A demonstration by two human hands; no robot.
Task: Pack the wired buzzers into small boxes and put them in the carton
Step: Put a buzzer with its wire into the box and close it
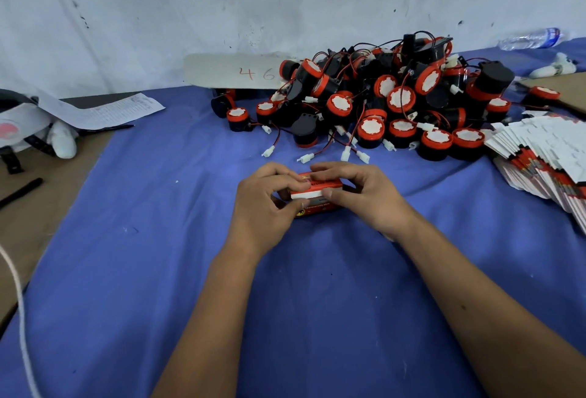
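Both hands have a grip on one small red box [317, 196] mid-bench: left hand [269, 204] and right hand [364, 197] pinching its flap shut. Squeeze too hard and the thin card probably buckles. Buzzer pile [380, 99] sits just behind.

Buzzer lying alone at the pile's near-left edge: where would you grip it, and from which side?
Grip the buzzer round its black cylindrical body, from above: it sits red cap up, clear of the pile, its wire trailing right.

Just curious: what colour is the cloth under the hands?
Blue cloth, clearest in the head view.
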